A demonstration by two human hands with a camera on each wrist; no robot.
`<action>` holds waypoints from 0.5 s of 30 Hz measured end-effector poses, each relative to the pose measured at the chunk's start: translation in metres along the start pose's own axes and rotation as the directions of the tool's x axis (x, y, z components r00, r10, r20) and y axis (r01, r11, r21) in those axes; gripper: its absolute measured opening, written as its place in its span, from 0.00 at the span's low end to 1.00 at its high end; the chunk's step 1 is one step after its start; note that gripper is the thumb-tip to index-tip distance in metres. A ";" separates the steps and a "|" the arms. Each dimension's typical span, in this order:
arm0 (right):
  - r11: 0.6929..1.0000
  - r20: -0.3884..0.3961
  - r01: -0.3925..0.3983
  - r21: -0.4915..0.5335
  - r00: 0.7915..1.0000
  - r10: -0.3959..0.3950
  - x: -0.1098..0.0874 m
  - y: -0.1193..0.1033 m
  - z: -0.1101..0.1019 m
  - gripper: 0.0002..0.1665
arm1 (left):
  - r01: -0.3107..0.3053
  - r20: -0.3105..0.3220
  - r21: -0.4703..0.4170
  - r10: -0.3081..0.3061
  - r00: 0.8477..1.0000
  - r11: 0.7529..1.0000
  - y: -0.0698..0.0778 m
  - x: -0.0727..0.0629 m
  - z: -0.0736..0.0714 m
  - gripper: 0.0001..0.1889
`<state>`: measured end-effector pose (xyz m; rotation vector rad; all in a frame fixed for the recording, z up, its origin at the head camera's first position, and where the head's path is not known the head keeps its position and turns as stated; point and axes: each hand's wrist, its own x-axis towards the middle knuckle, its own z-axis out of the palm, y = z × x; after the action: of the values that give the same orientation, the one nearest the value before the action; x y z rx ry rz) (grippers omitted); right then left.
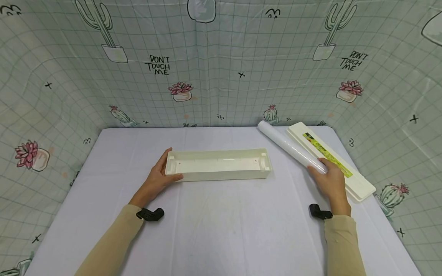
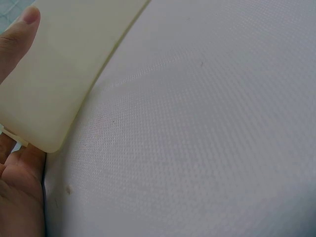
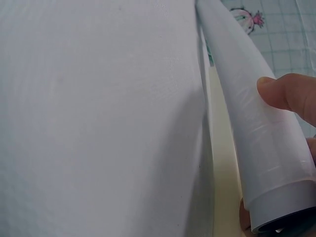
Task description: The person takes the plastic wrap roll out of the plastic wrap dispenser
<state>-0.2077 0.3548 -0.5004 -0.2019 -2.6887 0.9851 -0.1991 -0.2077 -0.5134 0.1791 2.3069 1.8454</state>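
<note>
A long cream plastic box (image 1: 221, 175) with its top uncovered sits mid-table, its hollow facing up. My left hand (image 1: 159, 180) grips its left end, the thumb along the near wall and the fingers round the end. In the left wrist view the box's side wall (image 2: 64, 74) shows beside the thumb. My right hand (image 1: 329, 182) holds the near end of a roll of clear plastic wrap (image 1: 290, 143), thumb on one side and fingers on the other. In the right wrist view the roll (image 3: 256, 113) slants away, its hollow core end close to the camera.
Right of the roll lies a long cream lid (image 1: 359, 186) with a yellow-green label (image 1: 328, 155), near the table's right edge. A white cloth covers the table (image 1: 221, 230). Behind and beside it hangs a grid-patterned curtain (image 1: 221, 57) with cactus drawings.
</note>
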 end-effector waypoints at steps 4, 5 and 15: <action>1.000 -0.001 -0.001 -0.001 1.000 0.001 0.000 0.000 0.000 0.32 | -0.002 0.000 0.002 0.002 1.000 1.000 -0.001 0.000 0.000 0.59; 1.000 0.000 -0.002 -0.002 1.000 0.002 0.000 0.000 0.000 0.32 | 0.000 0.000 0.002 0.000 1.000 1.000 -0.001 0.000 0.000 0.59; 0.999 0.035 -0.039 0.002 0.999 0.039 -0.002 -0.003 -0.002 0.33 | 0.008 0.004 -0.004 -0.008 1.000 1.000 -0.001 0.000 0.000 0.59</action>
<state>-0.2056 0.3536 -0.4975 -0.2397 -2.7246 1.0122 -0.1993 -0.2080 -0.5147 0.1722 2.2978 1.8435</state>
